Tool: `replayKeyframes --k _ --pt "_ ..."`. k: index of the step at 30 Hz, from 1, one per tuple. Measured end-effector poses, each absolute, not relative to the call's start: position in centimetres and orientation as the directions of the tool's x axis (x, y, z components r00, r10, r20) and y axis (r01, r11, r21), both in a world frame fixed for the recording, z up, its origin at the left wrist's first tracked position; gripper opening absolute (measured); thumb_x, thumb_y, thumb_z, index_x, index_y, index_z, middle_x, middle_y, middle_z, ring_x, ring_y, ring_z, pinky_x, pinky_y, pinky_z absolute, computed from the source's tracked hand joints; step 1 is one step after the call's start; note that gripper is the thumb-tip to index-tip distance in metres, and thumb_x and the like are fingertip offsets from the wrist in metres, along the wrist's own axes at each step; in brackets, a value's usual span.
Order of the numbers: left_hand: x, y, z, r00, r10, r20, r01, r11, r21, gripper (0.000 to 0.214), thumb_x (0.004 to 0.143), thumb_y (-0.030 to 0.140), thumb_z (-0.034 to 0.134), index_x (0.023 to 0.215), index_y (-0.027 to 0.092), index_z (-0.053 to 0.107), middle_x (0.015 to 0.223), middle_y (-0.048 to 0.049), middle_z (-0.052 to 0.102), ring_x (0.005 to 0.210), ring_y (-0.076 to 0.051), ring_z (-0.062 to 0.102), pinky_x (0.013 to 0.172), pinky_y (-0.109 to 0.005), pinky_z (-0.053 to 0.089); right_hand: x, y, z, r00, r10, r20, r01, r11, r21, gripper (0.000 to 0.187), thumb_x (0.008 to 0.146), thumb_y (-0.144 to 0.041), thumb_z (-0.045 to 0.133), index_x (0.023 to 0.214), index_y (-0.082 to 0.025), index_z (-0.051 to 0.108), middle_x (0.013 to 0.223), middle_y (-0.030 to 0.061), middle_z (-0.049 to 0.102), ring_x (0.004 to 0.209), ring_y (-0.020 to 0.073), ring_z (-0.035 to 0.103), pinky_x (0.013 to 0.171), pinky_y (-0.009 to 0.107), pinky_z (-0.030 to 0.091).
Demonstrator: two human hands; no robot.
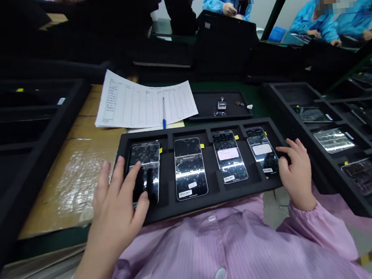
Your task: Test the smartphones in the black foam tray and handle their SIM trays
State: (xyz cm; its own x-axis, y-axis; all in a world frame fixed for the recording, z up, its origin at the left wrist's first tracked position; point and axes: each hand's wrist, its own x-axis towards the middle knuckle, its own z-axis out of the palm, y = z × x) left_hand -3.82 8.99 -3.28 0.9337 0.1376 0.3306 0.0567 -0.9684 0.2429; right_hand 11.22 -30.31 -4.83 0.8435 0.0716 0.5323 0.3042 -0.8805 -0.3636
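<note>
A black foam tray (169, 193) lies in front of me with several smartphones in its compartments. My left hand (116, 206) is spread over the leftmost phone (153, 172), its fingertips on or just above the screen and the tray's left edge. Beside it lies a phone with a mostly dark screen (190, 174). The third phone (230, 166) and the rightmost phone (264, 161) each show a white pop-up box. At the tray's right end is my right hand (296, 175), fingers apart, the index fingertip by the rightmost phone. Yellow tabs stick out beside the phones.
Behind the tray lie printed sheets (144, 104) with a pen (164, 115) on them, and a shallow black tray (202, 107) with small parts. Another phone tray (331, 166) stands at right, black trays (44, 156) and cardboard (79, 183) at left. Co-workers in blue sit opposite.
</note>
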Motion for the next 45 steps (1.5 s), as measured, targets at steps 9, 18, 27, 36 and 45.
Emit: replayKeyframes --k 9,18,27,36,45 --pt "-3.7 8.9 -3.1 0.935 0.144 0.325 0.06 -0.965 0.257 0.073 0.097 0.027 0.046 0.16 0.042 0.012 0.171 0.0026 0.006 0.154 -0.048 0.011 0.12 -0.076 0.021 10.8 -29.6 -4.6 0.871 0.135 0.472 0.3 -0.908 -0.293 0.037 0.092 -0.02 0.04 0.107 -0.017 0.074 0.148 0.0141 0.051 0.146 0.0384 0.036 0.114 0.071 0.029" --pt "-4.1 8.9 -3.3 0.924 0.155 0.349 0.066 -0.965 0.252 0.066 0.096 0.028 0.046 0.159 0.031 0.024 0.169 -0.0089 0.02 0.155 -0.045 0.013 0.121 -0.072 0.022 8.8 -23.5 -3.5 0.786 0.479 0.39 0.599 -0.745 -0.292 0.038 0.096 -0.017 0.039 0.119 -0.014 0.069 0.155 0.0157 0.042 0.152 0.0353 0.025 0.121 0.065 0.025" --pt "-4.1 8.9 -3.5 0.919 0.173 0.354 0.079 -0.961 0.266 0.061 0.096 0.028 0.047 0.156 0.027 0.033 0.168 -0.0107 0.023 0.155 -0.043 0.013 0.123 -0.068 0.021 8.7 -23.5 -3.8 0.808 0.487 0.333 0.569 -0.791 -0.224 0.04 0.098 -0.018 0.038 0.13 -0.015 0.061 0.161 0.0161 0.031 0.154 0.0383 0.016 0.12 0.069 0.021" --pt "-4.4 8.6 -3.0 0.921 0.171 0.35 0.069 -0.955 0.287 0.056 0.095 0.023 0.045 0.15 0.019 0.04 0.163 -0.0149 0.031 0.155 -0.038 0.017 0.123 -0.064 0.024 8.7 -24.0 -4.3 0.803 0.444 0.397 0.567 -0.774 -0.282 0.05 0.097 -0.023 0.038 0.145 -0.01 0.043 0.158 0.0213 0.034 0.153 0.0371 0.02 0.121 0.066 0.021" --pt "-4.4 8.1 -2.9 0.918 0.198 0.343 0.088 -0.946 0.311 0.053 0.094 0.02 0.04 0.147 0.016 0.043 0.159 -0.0144 0.039 0.154 -0.034 0.023 0.124 -0.06 0.028 7.3 -21.1 -3.7 0.706 0.582 0.403 0.708 -0.594 -0.382 0.046 0.099 -0.023 0.038 0.144 -0.015 0.044 0.151 0.0155 0.047 0.152 0.0335 0.026 0.121 0.064 0.024"
